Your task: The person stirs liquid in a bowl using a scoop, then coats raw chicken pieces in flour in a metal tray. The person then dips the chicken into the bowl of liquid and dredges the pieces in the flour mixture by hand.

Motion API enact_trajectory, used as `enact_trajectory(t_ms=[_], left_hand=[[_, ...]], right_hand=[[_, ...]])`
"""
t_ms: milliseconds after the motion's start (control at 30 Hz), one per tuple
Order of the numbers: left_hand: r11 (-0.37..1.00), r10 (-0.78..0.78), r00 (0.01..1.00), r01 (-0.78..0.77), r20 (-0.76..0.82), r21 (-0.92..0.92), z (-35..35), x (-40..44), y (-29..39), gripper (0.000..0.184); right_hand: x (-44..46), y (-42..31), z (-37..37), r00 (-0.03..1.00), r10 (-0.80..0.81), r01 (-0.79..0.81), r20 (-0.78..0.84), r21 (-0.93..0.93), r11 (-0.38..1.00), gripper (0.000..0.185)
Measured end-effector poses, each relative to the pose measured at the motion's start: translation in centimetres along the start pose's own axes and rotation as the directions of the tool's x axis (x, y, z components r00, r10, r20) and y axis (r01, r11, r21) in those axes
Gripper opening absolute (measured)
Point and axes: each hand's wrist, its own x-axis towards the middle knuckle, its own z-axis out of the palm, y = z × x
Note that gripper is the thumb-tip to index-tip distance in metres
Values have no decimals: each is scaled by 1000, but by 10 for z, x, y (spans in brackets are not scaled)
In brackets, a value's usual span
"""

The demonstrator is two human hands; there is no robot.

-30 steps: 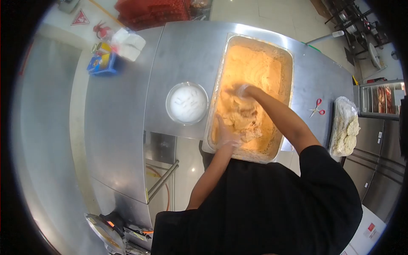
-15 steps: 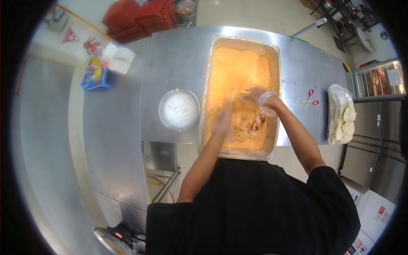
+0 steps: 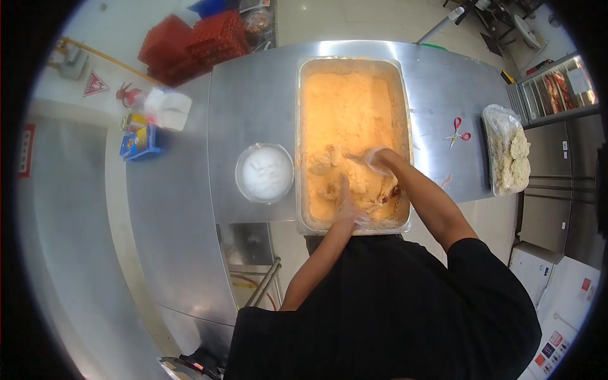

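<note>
A deep metal tray (image 3: 407,120) holds orange-tinted flour (image 3: 348,95). Coated pieces of what looks like raw chicken (image 3: 321,163) lie in its nearer half, some with dark red patches at the right. My left hand (image 3: 348,208), in a clear plastic glove, is low in the tray among the pieces, its visible fingers stretched away from me. From the right reaches my right hand (image 3: 370,158), also gloved, fingers extended leftward at the flour beside a coated piece. Neither hand shows a clear grip; flour and blur partly hide the fingertips.
Left of the tray stands a round bowl of white, cloudy contents (image 3: 266,172). Red-handled scissors (image 3: 457,132) lie to the right, near a plastic-wrapped tray of pale food (image 3: 508,155). A blue box (image 3: 139,142) sits on the left counter; red crates (image 3: 193,47) are beyond the table.
My left hand has moved down and right toward the tray's near side. My right hand has come lower and left. Pieces now lie farther left, and the whole view has shifted slightly.
</note>
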Motion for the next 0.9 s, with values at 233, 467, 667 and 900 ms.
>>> enact_trajectory(t_ms=[233, 467, 667, 900], left_hand=[[126, 532, 555, -799, 640, 588, -68, 59, 20, 75], [-462, 397, 623, -499, 674, 734, -23, 41, 56, 105], [339, 481, 796, -555, 367, 760, -26, -10, 14, 90], [973, -230, 959, 223, 168, 58, 8, -6, -17, 93]], right_hand=[[10, 26, 8, 996, -89, 71, 25, 411, 909, 81], [3, 54, -30, 830, -228, 487, -509, 461, 742, 67], [-38, 33, -7, 762, -284, 336, -582, -19, 942, 53], [12, 44, 12, 896, 4, -130, -444, -253, 959, 48]])
